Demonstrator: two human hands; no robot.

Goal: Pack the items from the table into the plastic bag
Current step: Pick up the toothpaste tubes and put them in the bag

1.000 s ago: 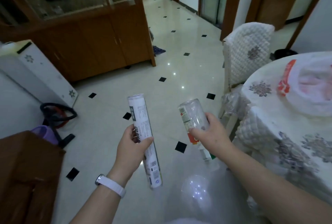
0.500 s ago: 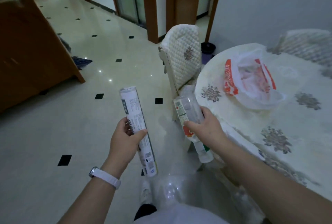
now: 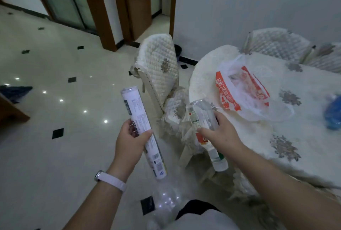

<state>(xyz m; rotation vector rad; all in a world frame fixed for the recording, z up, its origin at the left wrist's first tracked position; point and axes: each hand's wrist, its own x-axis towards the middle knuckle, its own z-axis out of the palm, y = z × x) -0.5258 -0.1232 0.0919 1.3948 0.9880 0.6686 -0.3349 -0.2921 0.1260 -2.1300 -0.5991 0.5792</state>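
Gripping one tube, one bottle.

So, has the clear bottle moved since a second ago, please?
Yes: the clear bottle has come nearer the table edge and the plastic bag on it.

Nothing legible enough for us to transcribe. Plastic bag on the table: red band carrying a row of white Chinese characters, too soft to read. White tube: dark panel near the top, blocks of fine print down its length, large dark lettering at mid-length, a barcode patch and a round blue mark near the lower end; all blurred. Clear bottle: white label with a green header and small print, then a red panel with one rounded white character we cannot make out.
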